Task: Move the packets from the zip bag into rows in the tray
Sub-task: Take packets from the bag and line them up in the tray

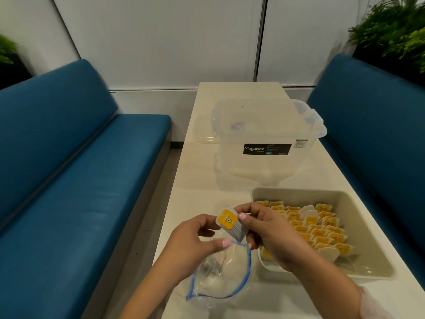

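My right hand (269,233) pinches a small stack of tea packets (231,223) with yellow tags, held in the air just left of the tray. My left hand (195,238) holds the open rim of the clear zip bag (220,272) with a blue seal, thumb on its edge. A few packets remain dimly visible inside the bag. The white tray (358,203) at the right holds several rows of upright yellow-tagged packets (319,229).
A clear lidded storage box (264,134) labelled Megabox stands further back on the white table (230,93), with a loose clear lid (204,130) to its left. Blue bench seats flank the table on both sides.
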Tool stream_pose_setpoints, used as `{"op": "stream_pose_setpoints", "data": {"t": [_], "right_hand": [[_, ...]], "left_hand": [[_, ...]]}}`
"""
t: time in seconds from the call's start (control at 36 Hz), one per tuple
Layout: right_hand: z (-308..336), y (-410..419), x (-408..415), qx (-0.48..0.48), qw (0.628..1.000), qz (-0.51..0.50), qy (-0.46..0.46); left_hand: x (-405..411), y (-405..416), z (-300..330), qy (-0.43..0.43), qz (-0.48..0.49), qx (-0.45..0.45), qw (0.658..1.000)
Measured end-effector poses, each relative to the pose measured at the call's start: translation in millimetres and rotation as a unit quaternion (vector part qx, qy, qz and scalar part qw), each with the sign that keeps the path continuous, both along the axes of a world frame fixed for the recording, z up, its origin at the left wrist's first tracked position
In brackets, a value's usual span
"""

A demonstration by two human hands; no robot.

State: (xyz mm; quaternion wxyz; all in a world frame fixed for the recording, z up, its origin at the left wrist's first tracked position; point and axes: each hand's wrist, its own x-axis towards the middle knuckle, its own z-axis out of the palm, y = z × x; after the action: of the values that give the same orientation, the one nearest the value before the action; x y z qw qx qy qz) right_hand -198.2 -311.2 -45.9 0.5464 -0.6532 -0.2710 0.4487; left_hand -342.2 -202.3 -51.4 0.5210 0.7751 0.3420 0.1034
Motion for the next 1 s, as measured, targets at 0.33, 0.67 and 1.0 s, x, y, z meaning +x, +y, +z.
{"op": "stream_pose_setpoints", "data": {"t": [0.33,0.67,1.0], "right_hand": [[11,-7,3,-0.049,0.935,-0.007,-0.352],[46,-57,47,-0.101,0.878,0.007,-0.467],[65,-128,122,-0.199,0.866,-0.037,-0.457]], "left_hand": [[15,-8,19,-0.026,0.019,0.185,0.982],[66,-57,41,-0.013,-0.07,0.289,0.955],[96,-74,18,0.042,-0.07,0.171,0.982]]}}
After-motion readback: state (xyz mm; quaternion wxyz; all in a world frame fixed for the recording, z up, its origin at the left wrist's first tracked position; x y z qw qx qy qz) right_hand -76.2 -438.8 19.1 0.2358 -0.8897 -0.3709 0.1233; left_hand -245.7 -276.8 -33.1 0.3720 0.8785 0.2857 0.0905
